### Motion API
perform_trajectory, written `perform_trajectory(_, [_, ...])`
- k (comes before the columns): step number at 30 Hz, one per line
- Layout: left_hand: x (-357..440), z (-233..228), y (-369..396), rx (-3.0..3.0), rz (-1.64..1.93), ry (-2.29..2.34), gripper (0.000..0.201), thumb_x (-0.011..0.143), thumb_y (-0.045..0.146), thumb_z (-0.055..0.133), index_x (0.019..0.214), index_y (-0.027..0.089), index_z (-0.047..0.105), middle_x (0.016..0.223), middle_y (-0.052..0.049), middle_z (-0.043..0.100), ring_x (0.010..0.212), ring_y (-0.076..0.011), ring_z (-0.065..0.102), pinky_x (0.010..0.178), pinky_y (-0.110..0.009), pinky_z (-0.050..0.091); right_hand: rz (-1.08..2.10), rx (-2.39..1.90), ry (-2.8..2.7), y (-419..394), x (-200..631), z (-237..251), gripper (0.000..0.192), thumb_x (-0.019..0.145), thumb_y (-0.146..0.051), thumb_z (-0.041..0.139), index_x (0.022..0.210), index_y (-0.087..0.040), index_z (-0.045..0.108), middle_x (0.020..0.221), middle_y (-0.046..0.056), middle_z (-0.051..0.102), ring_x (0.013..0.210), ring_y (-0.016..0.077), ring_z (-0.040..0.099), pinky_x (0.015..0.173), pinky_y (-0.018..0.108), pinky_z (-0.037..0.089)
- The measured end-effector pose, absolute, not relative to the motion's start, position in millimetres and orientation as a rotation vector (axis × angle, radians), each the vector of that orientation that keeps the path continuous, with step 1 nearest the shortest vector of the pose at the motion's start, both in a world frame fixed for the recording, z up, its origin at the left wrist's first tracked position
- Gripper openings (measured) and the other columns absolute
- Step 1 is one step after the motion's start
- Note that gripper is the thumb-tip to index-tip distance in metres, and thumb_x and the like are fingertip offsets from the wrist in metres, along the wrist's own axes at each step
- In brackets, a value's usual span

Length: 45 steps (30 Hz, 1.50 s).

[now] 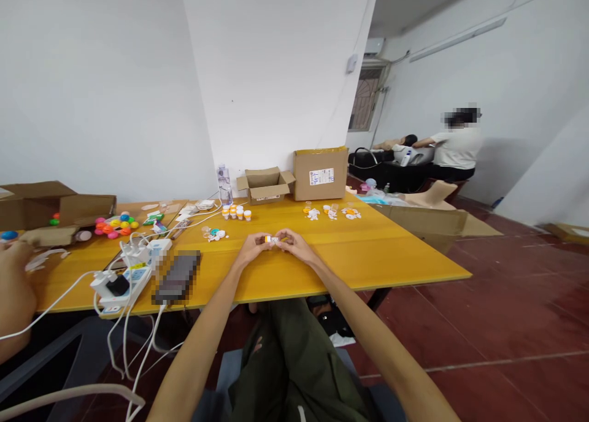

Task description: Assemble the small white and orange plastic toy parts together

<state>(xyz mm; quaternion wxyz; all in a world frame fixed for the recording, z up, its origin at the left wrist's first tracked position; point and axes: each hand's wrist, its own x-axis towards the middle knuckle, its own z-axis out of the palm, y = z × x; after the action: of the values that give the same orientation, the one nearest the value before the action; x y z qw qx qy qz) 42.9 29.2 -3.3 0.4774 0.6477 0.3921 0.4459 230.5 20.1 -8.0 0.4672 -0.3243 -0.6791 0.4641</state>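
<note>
At the far left, another person's arm (pixel 13 287) rests on the yellow worktop (pixel 368 256) beside an open brown box (pixel 55 207) and coloured balls (pixel 115 224). A power strip (pixel 124 281) with white cables hangs over the near edge. Mid-worktop, the left hand (pixel 251 249) and right hand (pixel 297 245) meet, fingertips pinched together on a small vial (pixel 271 240) with an orange cap, held just above the surface. Behind stand more vials (pixel 235 212), a water bottle (pixel 224 186) and two cardboard boxes (pixel 321 173) against the white wall. Right of the worktop's edge lies flattened cardboard (pixel 442 219), then open red floor (pixel 506 324); a person (pixel 455 146) sits far back.
</note>
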Motion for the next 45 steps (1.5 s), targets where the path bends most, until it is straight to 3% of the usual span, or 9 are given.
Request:
perform_trajectory(6, [43.3, -1.0, 27.3, 1.568, 1.099, 0.946, 0.036, 0.059, 0.037, 0.084, 0.086, 0.016, 0.073, 0.070, -0.001, 0.070, 0.066, -0.0159, 0.065, 0.069, -0.030, 0.054, 1.151, -0.804, -1.643, 22.5, 230.6, -11.4, 0.039, 0.067, -0.047, 0.077, 0.093, -0.023, 0.061, 0.094, 0.001, 0.063, 0.064, 0.0108, 0.057, 0.061, 0.026, 0.049])
perform_trajectory(12, [42.8, -1.5, 27.6, 1.587, 1.096, 0.947, 0.034, 0.060, 0.039, 0.084, 0.083, 0.016, 0.073, 0.072, -0.002, 0.071, 0.066, -0.0172, 0.067, 0.069, -0.030, 0.055, 1.152, -0.835, -1.665, 26.9, 228.8, -15.3, 0.042, 0.071, -0.059, 0.071, 0.086, -0.021, 0.061, 0.080, 0.001, 0.065, 0.058, 0.0123, 0.056, 0.059, 0.029, 0.050])
perform_trajectory(22, [42.1, 1.1, 26.2, 1.621, 1.083, 0.944, 0.042, 0.068, 0.052, 0.077, 0.087, 0.015, 0.071, 0.067, -0.002, 0.069, 0.059, -0.0156, 0.066, 0.062, -0.027, 0.052, 1.124, -0.797, -1.667, 23.0, 230.6, -11.9, 0.033, 0.068, -0.041, 0.076, 0.092, -0.023, 0.062, 0.093, 0.000, 0.062, 0.062, 0.0098, 0.053, 0.059, 0.025, 0.047])
perform_trajectory(29, [43.8, 3.3, 23.7, 1.645, 1.064, 0.937, 0.049, 0.073, 0.064, 0.068, 0.083, 0.016, 0.069, 0.061, 0.000, 0.066, 0.053, -0.0131, 0.062, 0.057, -0.025, 0.050, 1.108, -0.815, -1.664, 20.9, 230.7, -10.1, 0.033, 0.067, -0.040, 0.075, 0.092, -0.024, 0.062, 0.095, 0.000, 0.063, 0.058, 0.0088, 0.051, 0.055, 0.024, 0.044])
perform_trajectory(39, [42.9, 3.9, 22.4, 1.603, 1.074, 0.914, 0.048, 0.070, 0.059, 0.072, 0.091, 0.017, 0.066, 0.064, 0.001, 0.067, 0.056, -0.0131, 0.063, 0.058, -0.025, 0.050, 1.151, -0.844, -1.600, 20.2, 230.2, -9.6, 0.036, 0.067, -0.047, 0.075, 0.091, -0.023, 0.061, 0.087, 0.001, 0.064, 0.060, 0.0116, 0.057, 0.052, 0.024, 0.044])
perform_trajectory(45, [42.7, 3.5, 22.4, 1.630, 1.103, 0.933, 0.043, 0.072, 0.058, 0.071, 0.086, 0.018, 0.064, 0.062, 0.002, 0.063, 0.059, -0.0131, 0.063, 0.059, -0.024, 0.048, 1.146, -0.837, -1.618, 21.7, 230.9, -11.4, 0.036, 0.068, -0.046, 0.076, 0.091, -0.023, 0.062, 0.088, 0.001, 0.065, 0.062, 0.0119, 0.057, 0.054, 0.025, 0.045])
